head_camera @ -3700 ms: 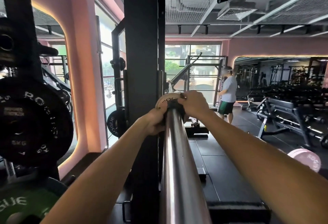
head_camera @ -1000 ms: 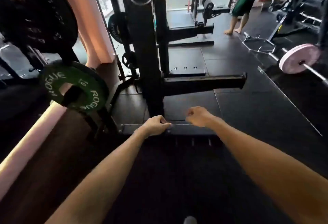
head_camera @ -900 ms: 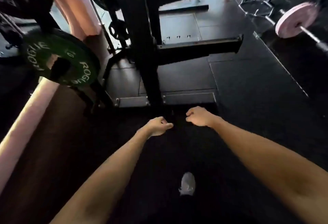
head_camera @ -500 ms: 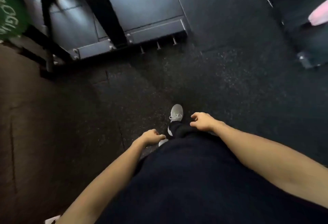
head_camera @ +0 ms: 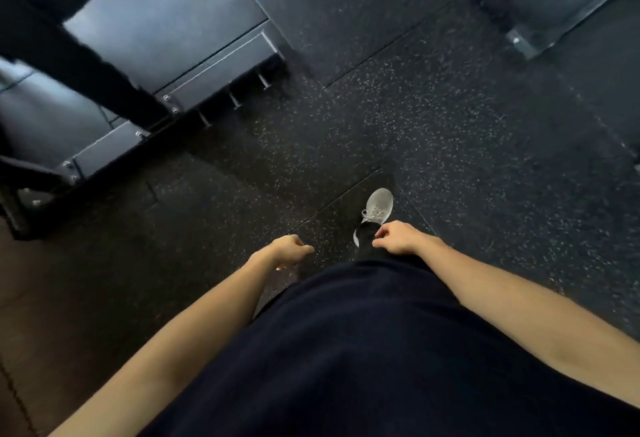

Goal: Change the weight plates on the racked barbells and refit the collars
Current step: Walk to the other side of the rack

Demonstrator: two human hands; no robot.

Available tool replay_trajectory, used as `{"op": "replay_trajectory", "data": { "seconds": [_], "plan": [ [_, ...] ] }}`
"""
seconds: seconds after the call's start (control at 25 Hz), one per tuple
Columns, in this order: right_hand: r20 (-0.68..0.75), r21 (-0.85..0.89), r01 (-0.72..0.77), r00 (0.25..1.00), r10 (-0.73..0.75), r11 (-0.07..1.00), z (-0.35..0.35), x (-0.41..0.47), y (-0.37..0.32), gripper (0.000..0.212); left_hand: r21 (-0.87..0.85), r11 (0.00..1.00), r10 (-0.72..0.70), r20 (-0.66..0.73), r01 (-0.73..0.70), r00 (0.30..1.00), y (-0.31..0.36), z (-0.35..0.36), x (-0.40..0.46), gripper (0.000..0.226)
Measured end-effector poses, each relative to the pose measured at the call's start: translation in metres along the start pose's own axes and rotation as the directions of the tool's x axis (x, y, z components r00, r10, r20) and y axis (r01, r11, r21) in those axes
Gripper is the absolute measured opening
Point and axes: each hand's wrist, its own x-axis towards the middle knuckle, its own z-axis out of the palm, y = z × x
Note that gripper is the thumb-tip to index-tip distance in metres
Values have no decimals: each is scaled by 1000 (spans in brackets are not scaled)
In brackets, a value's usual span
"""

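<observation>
Left hand [head_camera: 289, 251] and right hand [head_camera: 398, 237] curled, contents unseen.

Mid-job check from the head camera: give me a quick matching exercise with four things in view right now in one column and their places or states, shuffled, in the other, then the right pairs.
Things:
1. left hand
2. right hand
3. grey shoe
4. rack base

Places or states:
A. bolted black steel, upper left of the view
B. loosely curled and holding nothing, over the speckled floor
C. planted on the floor just ahead of the right hand
D. loosely curled and holding nothing, next to the shoe's heel in the picture

Pairs: 1-B, 2-D, 3-C, 4-A
</observation>
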Motion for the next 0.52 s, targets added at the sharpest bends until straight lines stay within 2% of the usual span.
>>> {"op": "replay_trajectory", "data": {
  "seconds": [0.16,0.28,0.4,0.52],
  "plan": [
    [-76,93,-17,997,24,995,-107,33,30,28,90,996,13,-37,-10,999,95,-61,36,45],
    [-165,159,-13,986,40,987,-194,52,39,27,94,993,82,-151,-68,985,168,-113,56,42],
    [-138,149,-7,990,28,989,-259,77,30,25,39,994,111,-248,-105,962,217,-164,74,36],
    [-94,110,5,996,6,994,-306,112,9,24,32,994,110,-261,-106,959,241,-201,102,36]
  ]
}}
